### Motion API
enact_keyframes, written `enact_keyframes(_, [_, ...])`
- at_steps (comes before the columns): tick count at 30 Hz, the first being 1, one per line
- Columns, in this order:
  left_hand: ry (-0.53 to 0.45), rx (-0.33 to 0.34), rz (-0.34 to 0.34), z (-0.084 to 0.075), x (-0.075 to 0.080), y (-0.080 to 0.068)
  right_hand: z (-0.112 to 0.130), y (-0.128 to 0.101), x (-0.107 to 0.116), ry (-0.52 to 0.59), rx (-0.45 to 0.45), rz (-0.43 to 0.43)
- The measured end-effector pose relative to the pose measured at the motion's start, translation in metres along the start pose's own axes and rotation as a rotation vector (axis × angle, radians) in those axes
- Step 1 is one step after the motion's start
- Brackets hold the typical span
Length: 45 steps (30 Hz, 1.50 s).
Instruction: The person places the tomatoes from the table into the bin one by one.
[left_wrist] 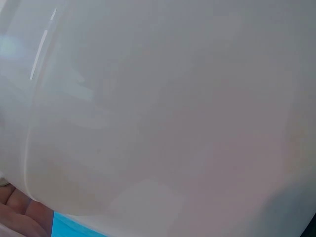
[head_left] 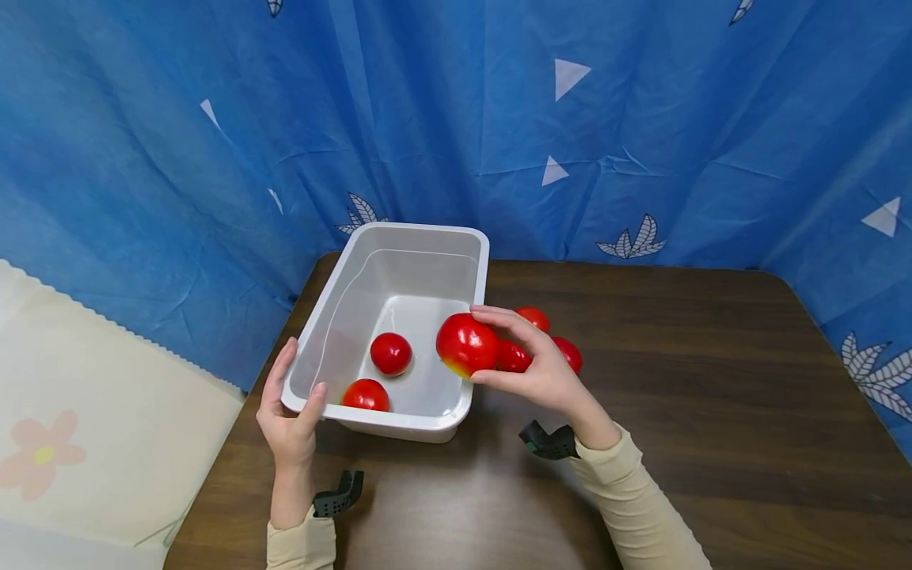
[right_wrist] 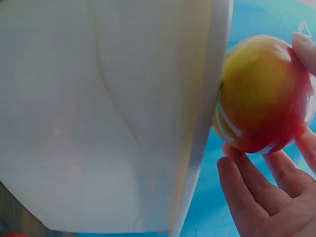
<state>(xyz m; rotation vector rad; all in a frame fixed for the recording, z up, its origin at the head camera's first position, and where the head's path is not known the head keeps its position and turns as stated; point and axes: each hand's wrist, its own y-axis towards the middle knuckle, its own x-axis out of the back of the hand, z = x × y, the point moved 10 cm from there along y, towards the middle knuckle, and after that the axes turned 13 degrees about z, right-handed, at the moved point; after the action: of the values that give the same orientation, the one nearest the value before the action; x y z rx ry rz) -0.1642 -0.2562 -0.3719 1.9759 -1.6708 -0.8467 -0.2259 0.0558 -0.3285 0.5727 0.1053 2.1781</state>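
- The right hand (head_left: pixel 545 368) holds a big red apple (head_left: pixel 466 344) with a yellow patch low on its skin.
- The thumb is under the apple and the fingers curl over its top, so the grip is tight round it.
- The apple is up in the air, right at the right rim of the white tub (head_left: pixel 409 237), just above the rim.
- In the right wrist view the apple (right_wrist: pixel 261 94) looks yellow and red, and it sits just beside the tub's wall (right_wrist: pixel 123 113). I cannot tell if they touch.
- The left hand (head_left: pixel 288 419) grips the near left corner of the tub. The thumb lies over the rim and the fingers are on the outside wall.
- The left wrist view shows almost only the white wall of the tub (left_wrist: pixel 158 108), very close up.
- Inside the tub lie two small red tomatoes. One tomato (head_left: pixel 391 353) is near the middle, and the other tomato (head_left: pixel 366 394) is by the near wall.
- More red tomatoes (head_left: pixel 530 318) lie in a bunch on the brown table (head_left: pixel 712 396), just right of the tub and partly hidden behind the right hand.
- The tub stands at the far left part of the table.
- A blue curtain (head_left: pixel 641 119) with white leaves and triangles hangs behind the table.
- Both arms wear cream sleeves (head_left: pixel 634 507).
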Motion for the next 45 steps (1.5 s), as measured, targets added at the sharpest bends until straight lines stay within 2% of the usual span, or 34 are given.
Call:
enact_keyframes(18, [0.008,-0.001,-0.001,0.0,0.001,0.0,0.007,0.01,-0.027,-0.02,0.059,0.084])
enact_keyframes(27, [0.014,-0.003,-0.005,0.001,0.002,0.0,0.008,0.008,-0.025,-0.006,0.083,0.079])
enact_keyframes(32, [0.019,0.002,-0.008,0.002,0.003,-0.001,0.008,0.005,-0.02,-0.023,0.06,0.063])
enact_keyframes(39, [0.016,0.001,-0.011,0.002,0.003,0.0,0.023,-0.002,-0.01,-0.016,0.035,0.033])
enact_keyframes(45, [0.05,0.011,-0.023,0.002,0.003,0.0,0.001,-0.008,-0.002,-0.038,0.02,0.009])
